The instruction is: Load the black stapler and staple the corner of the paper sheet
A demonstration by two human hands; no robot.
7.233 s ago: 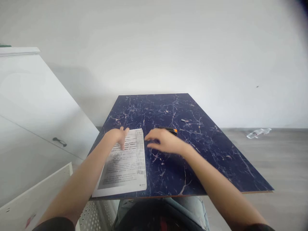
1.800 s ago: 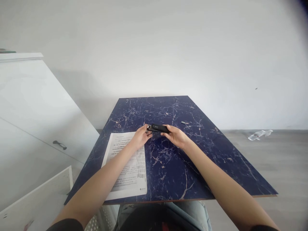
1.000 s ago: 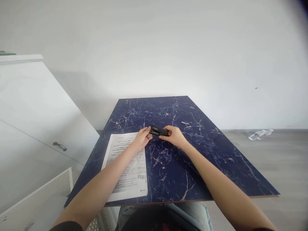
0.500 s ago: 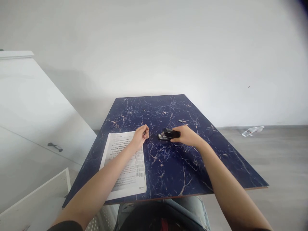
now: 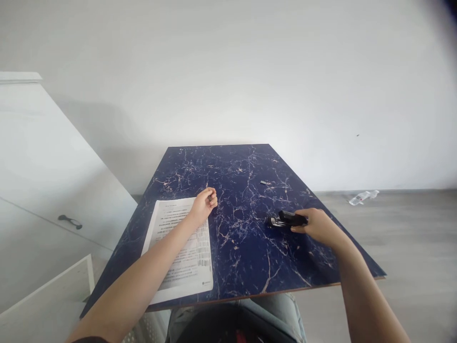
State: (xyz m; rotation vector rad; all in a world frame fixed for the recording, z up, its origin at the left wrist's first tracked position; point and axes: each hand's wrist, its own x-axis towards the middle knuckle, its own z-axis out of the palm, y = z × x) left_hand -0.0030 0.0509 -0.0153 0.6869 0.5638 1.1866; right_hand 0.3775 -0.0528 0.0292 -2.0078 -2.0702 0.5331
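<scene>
On the right side of the table, my right hand (image 5: 317, 225) grips a black stapler (image 5: 291, 218) by its rear end. The stapler's front points left and its jaws are apart, just at the tabletop. My left hand (image 5: 205, 204) rests at the upper right corner of a printed sheet of paper (image 5: 185, 271). Its fingers are curled inward, and whatever may be inside them is hidden. The left forearm lies across the sheet and covers part of the text. Farther back on the table lies a small greyish piece (image 5: 264, 183), too small to name.
The dark blue marbled table (image 5: 214, 164) reaches toward a white wall (image 5: 228, 71). A white cabinet (image 5: 46, 162) with a dark handle (image 5: 70, 222) stands at the left. On the floor at the right lies a clear plastic item (image 5: 363, 197).
My right hand has moved the stapler to the right and nearer to me, away from the left hand. The left hand has stayed by the sheet's corner. The view has shifted slightly.
</scene>
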